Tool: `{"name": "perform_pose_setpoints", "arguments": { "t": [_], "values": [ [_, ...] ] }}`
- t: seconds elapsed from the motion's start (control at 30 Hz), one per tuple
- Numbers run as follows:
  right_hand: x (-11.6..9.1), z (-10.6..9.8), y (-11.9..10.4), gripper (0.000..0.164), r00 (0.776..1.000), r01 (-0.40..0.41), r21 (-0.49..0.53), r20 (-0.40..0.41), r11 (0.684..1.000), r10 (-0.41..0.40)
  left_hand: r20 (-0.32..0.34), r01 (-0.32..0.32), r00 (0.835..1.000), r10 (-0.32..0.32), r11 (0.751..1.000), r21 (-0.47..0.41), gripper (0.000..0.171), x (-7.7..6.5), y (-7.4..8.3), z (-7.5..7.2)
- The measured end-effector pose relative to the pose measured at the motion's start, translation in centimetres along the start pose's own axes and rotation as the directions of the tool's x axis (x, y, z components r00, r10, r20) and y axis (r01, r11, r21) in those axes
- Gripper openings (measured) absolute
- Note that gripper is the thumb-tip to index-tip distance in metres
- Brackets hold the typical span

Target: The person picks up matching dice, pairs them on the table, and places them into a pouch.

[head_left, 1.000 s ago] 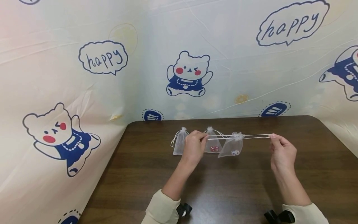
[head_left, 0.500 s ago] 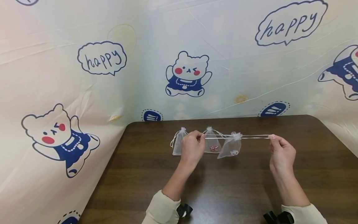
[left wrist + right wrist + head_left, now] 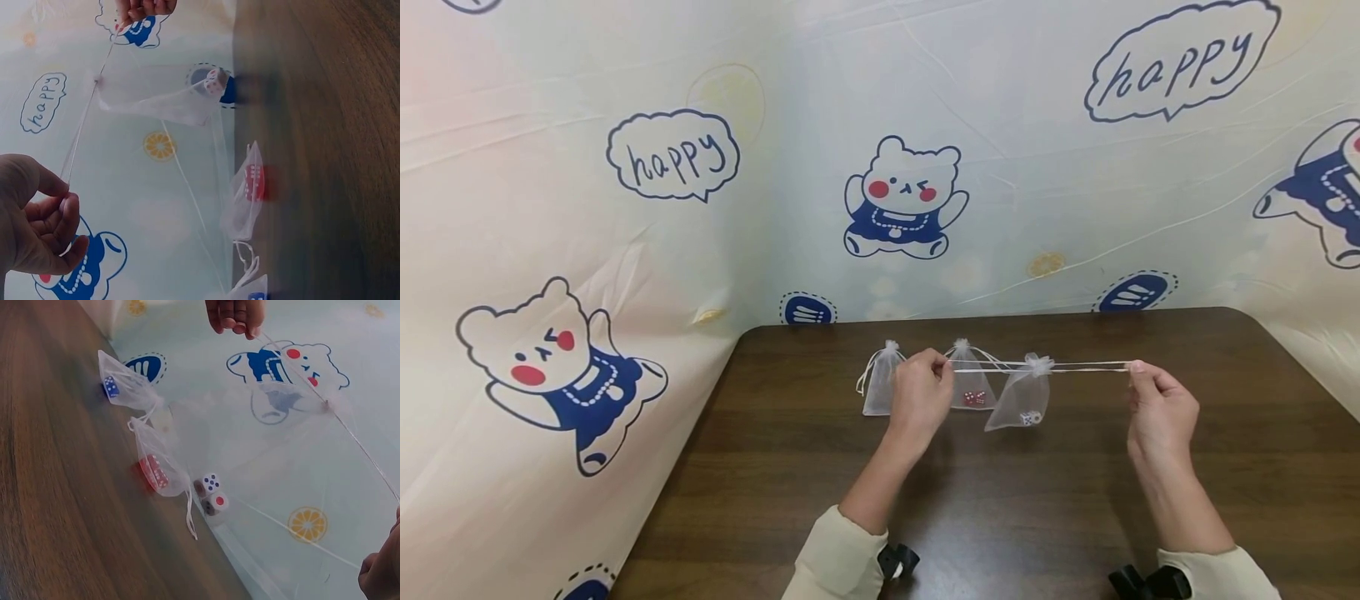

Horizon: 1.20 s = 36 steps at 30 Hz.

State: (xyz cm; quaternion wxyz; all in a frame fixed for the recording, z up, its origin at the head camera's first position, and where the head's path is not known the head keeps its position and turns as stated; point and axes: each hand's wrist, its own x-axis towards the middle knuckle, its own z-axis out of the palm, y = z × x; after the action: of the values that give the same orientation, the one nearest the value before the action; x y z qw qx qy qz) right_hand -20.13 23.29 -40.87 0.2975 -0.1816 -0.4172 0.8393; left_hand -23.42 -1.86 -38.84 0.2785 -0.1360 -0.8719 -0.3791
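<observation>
A sheer white drawstring pouch (image 3: pixel 1017 398) hangs from its taut cords, its neck gathered. White dice (image 3: pixel 212 494) lie at its bottom. My left hand (image 3: pixel 919 402) pinches the cord loop on one side between thumb and fingertips. On the other side, my right hand (image 3: pixel 1163 421) pinches the opposite cord (image 3: pixel 1093 367) end. Behind the cords sits a second tied pouch (image 3: pixel 964 379) with red dice (image 3: pixel 974 398) inside. A third pouch (image 3: pixel 880 387), partly covered by my left hand in the head view, holds a blue die (image 3: pixel 111 386).
All this takes place over the far part of a dark wooden table (image 3: pixel 1015 492). A pale printed curtain (image 3: pixel 790 192) with bears and "happy" bubbles rises directly behind the table's back edge.
Both hands stay nearly in place and keep the cords stretched. Over the last half second my right hand shifts slightly right, and the hanging pouch swings a little lower.
</observation>
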Motion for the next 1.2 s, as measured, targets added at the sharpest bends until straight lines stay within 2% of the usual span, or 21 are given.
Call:
{"name": "perform_pose_setpoints", "arguments": {
  "t": [0.13,0.37,0.5,0.63,0.7,0.8,0.87,1.07,1.2],
  "values": [
    [0.4,-0.4,-0.3,0.016,1.000,-0.015,0.014,-0.021,1.000,0.016,0.033,-0.004,0.999,0.004,1.000,0.002,0.010,0.3,0.1,0.6],
    [0.9,-0.9,-0.7,0.014,0.999,-0.021,0.026,-0.027,0.999,0.022,0.112,0.047,0.993,-0.049,0.999,0.022,0.011,1.0,0.2,1.7],
    [1.3,-1.1,-0.8,0.014,0.999,-0.044,0.013,-0.029,0.999,0.044,0.138,0.049,0.989,-0.056,0.997,0.055,0.011,1.5,0.1,2.5],
    [1.8,-1.4,-0.7,0.017,0.998,-0.060,-0.021,-0.028,0.998,0.060,0.158,0.026,0.987,-0.040,0.995,0.092,0.013,1.9,-0.3,3.5],
    [2.1,-1.5,-0.6,0.017,0.997,-0.066,-0.037,-0.031,0.997,0.065,0.171,-0.009,0.985,-0.013,0.992,0.126,0.014,2.0,-0.5,4.1],
    [2.5,-1.7,-0.4,0.018,0.997,-0.071,-0.068,-0.037,0.995,0.068,0.187,-0.071,0.982,0.032,0.976,0.205,0.015,2.1,-0.8,5.1],
    [2.8,-1.8,-0.2,0.020,0.996,-0.078,-0.092,-0.037,0.993,0.075,0.200,-0.091,0.979,0.040,0.964,0.250,0.014,2.1,-1.0,5.7],
    [3.3,-1.8,0.4,0.022,0.995,-0.095,-0.139,-0.048,0.986,0.089,0.226,-0.054,0.974,-0.011,0.958,0.281,0.017,1.9,-1.5,6.7],
    [3.5,-1.8,0.7,0.022,0.995,-0.100,-0.165,-0.032,0.981,0.096,0.213,-0.043,0.977,-0.017,0.960,0.276,0.015,2.0,-1.8,7.2]
  ]
}}
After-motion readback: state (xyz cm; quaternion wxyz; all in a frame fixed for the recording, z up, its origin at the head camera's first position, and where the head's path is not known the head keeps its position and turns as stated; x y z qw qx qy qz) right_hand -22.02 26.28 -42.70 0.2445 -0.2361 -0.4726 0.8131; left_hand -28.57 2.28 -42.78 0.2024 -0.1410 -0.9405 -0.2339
